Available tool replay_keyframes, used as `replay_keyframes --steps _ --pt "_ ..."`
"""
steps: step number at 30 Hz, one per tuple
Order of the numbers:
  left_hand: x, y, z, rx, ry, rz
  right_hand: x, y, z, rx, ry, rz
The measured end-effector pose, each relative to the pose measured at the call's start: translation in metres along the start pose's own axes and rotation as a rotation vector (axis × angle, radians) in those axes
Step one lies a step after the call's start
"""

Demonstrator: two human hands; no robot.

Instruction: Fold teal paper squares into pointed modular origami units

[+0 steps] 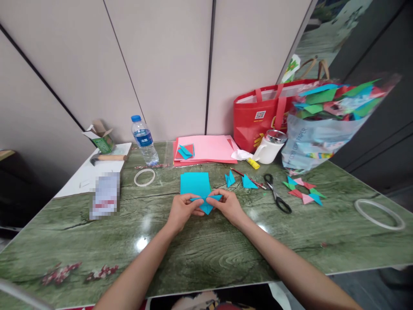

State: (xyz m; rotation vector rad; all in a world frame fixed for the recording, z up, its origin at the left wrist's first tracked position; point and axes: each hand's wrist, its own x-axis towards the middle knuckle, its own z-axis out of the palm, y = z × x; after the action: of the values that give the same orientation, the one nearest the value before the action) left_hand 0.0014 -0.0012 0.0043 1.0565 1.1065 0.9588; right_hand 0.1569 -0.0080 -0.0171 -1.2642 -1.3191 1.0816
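Note:
Both hands hold one small folded piece of blue paper just above the green table, its point toward me. My left hand pinches its left side between thumb and fingers. On its right side, my right hand grips it the same way, the two thumbs close together at the middle. Directly behind my hands lies a stack of blue paper squares. Folded blue pieces rest to the right of that stack, beside a dark red pencil.
Black scissors and a multicoloured paper ring lie to the right. Pink sheets, a white mug, a red bag and a plastic bag of folded paper stand behind. Leftward are a water bottle and a hammer.

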Motion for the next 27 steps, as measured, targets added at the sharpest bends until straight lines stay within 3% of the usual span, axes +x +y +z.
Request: replay_keyframes --steps 4,8,14,21,27 --pt "0.0000 -0.0008 -0.0007 -0.075 -0.040 0.015 -0.0002 -0.0002 0.0001 0.037 0.030 0.001" --pt "-0.0001 -0.0019 -0.0005 -0.054 0.001 0.055 -0.0016 -0.0017 0.0013 0.113 -0.001 0.020" --pt "0.0003 -0.0037 0.0011 -0.041 -0.037 0.014 -0.0030 -0.0030 0.0015 0.056 0.017 0.040" --pt "0.0018 -0.0042 0.0006 -0.072 0.098 0.045 0.0002 0.0019 0.0035 0.318 -0.036 0.091" --pt "0.0031 -0.0026 -0.0049 0.051 0.031 0.029 0.0012 0.0028 -0.0006 0.275 -0.026 0.085"
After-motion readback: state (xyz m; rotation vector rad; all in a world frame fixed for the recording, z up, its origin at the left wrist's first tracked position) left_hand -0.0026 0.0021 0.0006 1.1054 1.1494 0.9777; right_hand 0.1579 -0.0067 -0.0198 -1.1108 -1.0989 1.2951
